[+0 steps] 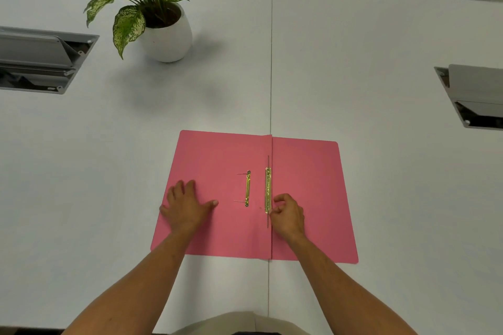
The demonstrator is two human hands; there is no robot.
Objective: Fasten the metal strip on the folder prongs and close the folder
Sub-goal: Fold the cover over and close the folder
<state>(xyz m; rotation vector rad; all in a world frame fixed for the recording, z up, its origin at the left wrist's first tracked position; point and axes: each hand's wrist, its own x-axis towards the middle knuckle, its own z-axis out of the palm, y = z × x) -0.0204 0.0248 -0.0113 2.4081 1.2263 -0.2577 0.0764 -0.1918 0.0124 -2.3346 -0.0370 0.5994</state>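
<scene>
A pink folder [307, 171] lies open and flat on the white table. A gold fastener base with two thin prongs [247, 188] sticks up from the left flap. A longer gold metal strip [268, 187] lies along the centre fold. My left hand [187, 205] rests flat on the left flap, fingers spread. My right hand [287, 212] is curled at the near end of the metal strip, thumb and fingertips touching it.
A potted plant in a white pot [166, 32] stands at the back left. Open cable boxes are set into the table at the left [40, 62] and the right [473, 98]. A seam [271, 62] runs down the table's middle.
</scene>
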